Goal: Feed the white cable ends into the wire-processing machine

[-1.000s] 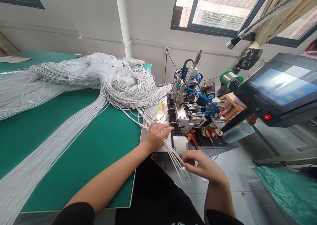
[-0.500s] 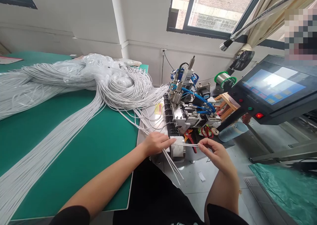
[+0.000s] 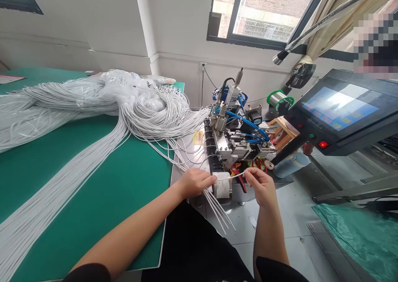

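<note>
My left hand (image 3: 196, 181) is closed around several white cables (image 3: 220, 212), whose free ends hang down below it over my lap. One cable end (image 3: 230, 177) runs to the right from the left thumb, across a round part wrapped in white paper (image 3: 222, 189). My right hand (image 3: 259, 183) pinches the tip of that cable between thumb and fingers. Just beyond both hands stands a bench machine (image 3: 230, 137) with a black row of slots (image 3: 212, 147), where other cables are seated.
A large bundle of white cables (image 3: 158, 112), partly in clear plastic, lies on the green table (image 3: 139, 186) at left. Red-handled pliers (image 3: 239, 178) and a solder spool (image 3: 280, 100) are by the machine. A control screen (image 3: 342, 104) stands at right; a blurred person is behind it.
My right hand has moved slightly left and up, and the cable end now slants upward to it. More loose ends hang spread out under my left hand.
</note>
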A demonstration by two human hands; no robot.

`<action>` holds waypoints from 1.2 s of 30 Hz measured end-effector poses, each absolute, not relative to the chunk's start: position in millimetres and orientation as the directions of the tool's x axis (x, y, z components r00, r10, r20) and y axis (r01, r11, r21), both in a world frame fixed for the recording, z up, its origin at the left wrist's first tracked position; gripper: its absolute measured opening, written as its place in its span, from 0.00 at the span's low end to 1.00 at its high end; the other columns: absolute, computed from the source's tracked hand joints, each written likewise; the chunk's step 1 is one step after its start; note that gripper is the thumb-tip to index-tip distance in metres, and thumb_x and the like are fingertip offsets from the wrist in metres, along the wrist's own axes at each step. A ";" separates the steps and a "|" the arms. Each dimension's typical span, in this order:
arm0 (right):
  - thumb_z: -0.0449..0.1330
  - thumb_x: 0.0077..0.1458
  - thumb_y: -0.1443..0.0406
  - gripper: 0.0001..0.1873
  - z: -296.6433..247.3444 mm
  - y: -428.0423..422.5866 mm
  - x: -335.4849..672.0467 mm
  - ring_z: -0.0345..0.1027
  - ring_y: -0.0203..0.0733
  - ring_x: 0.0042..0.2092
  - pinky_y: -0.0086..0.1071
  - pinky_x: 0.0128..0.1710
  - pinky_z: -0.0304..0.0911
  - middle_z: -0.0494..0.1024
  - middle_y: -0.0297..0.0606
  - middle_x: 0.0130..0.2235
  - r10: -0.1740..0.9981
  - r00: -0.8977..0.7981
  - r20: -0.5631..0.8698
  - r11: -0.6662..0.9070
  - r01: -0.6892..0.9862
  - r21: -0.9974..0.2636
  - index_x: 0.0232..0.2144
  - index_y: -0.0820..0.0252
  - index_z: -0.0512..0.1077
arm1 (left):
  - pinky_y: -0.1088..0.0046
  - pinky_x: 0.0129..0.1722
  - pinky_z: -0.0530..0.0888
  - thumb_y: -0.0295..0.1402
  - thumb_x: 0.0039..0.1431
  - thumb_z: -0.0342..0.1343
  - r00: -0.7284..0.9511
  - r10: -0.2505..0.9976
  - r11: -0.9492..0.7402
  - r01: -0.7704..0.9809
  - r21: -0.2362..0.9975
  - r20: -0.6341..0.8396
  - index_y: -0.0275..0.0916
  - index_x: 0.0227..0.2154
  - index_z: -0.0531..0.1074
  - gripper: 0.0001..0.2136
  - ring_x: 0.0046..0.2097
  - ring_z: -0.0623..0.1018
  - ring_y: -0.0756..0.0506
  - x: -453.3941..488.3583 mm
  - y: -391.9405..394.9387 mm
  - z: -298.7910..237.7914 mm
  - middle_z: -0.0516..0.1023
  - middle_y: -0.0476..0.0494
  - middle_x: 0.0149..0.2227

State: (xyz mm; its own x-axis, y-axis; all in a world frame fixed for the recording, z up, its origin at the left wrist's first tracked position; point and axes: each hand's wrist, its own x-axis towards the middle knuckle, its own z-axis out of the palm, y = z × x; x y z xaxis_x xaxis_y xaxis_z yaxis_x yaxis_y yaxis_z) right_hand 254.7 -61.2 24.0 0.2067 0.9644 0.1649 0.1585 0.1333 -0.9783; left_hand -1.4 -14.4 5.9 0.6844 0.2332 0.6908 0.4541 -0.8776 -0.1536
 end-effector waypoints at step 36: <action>0.57 0.52 0.52 0.17 -13.9 -5.6 230.2 0.59 0.38 0.28 0.30 0.29 0.55 0.67 0.33 0.24 0.991 0.049 0.127 0.092 0.441 -0.893 0.26 0.60 0.67 | 0.63 0.41 0.60 0.23 0.54 0.50 0.517 0.543 -0.669 0.743 -0.031 0.662 0.39 0.41 0.73 0.14 0.37 0.69 0.43 -0.3 -7.5 -4.1 0.73 0.43 0.31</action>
